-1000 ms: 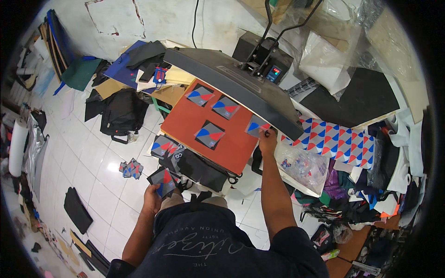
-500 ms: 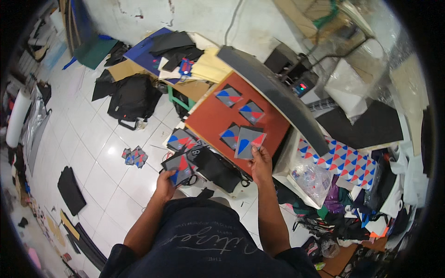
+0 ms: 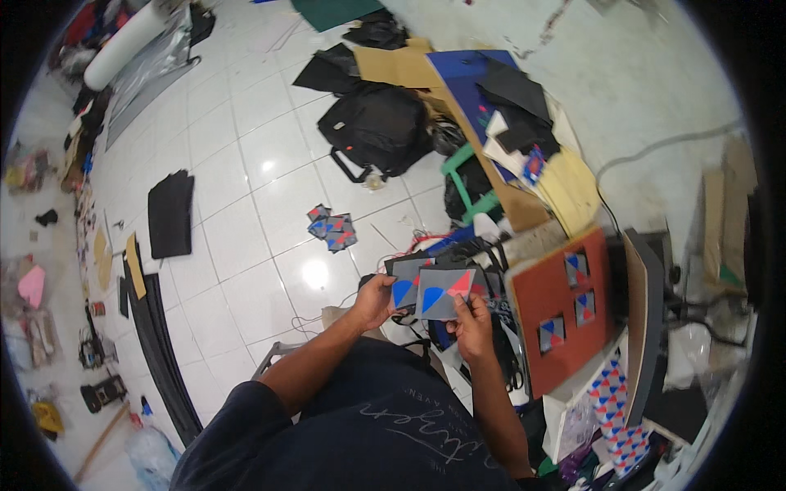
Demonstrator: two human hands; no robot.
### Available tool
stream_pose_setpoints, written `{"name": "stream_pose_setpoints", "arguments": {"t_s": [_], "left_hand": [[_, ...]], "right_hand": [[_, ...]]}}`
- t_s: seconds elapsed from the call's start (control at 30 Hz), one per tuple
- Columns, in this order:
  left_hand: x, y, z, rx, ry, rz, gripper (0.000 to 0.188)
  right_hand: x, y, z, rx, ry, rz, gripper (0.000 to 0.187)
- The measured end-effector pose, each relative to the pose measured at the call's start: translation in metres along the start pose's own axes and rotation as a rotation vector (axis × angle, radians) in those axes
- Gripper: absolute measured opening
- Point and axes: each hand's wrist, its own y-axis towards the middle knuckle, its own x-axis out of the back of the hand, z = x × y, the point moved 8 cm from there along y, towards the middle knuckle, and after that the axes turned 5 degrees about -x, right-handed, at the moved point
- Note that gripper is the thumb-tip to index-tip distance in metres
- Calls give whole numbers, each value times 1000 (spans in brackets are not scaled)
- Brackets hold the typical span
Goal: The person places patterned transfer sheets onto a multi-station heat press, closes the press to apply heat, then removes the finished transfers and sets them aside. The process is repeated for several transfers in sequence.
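Observation:
My left hand (image 3: 374, 302) grips a few grey-and-black square patches (image 3: 404, 288) printed in blue and red, over my lap. In my right hand (image 3: 472, 326), thumb on its face, is a similar square patch (image 3: 442, 303), which overlaps the front of the left hand's bunch. To the right, three more squares, the nearest being a dark-edged patch (image 3: 551, 335), lie on the red-brown bed (image 3: 565, 364) of a press. Its dark, thick upper plate (image 3: 644, 319) stands raised along the far side of the bed.
A small pile of printed patches (image 3: 332, 227) lies on the white tiled floor (image 3: 278, 237). Beyond are a black backpack (image 3: 377, 131) and a green stool (image 3: 471, 188). Folded black cloth (image 3: 170, 214) rests at left. A patterned printed sheet (image 3: 614, 417) sits beside the press.
My view has swung left, so the press now appears farther right. My right hand has carried its patch away from the bed to the patches in my left hand.

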Motion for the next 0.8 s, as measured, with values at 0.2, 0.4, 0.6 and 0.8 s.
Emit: {"name": "stream_pose_setpoints", "arguments": {"t_s": [0.2, 0.4, 0.6, 0.8], "left_hand": [[134, -44, -106, -291, 322, -513, 24], [256, -64, -154, -384, 337, -753, 32], [411, -121, -170, -211, 536, -1042, 72], [385, -169, -134, -52, 635, -1136, 55]], "right_hand": [[-75, 95, -70, -193, -237, 103, 25], [-118, 182, -162, -347, -489, 272, 20], [-143, 206, -257, -219, -1019, 312, 50], [-145, 120, -213, -271, -1131, 499, 47]]}}
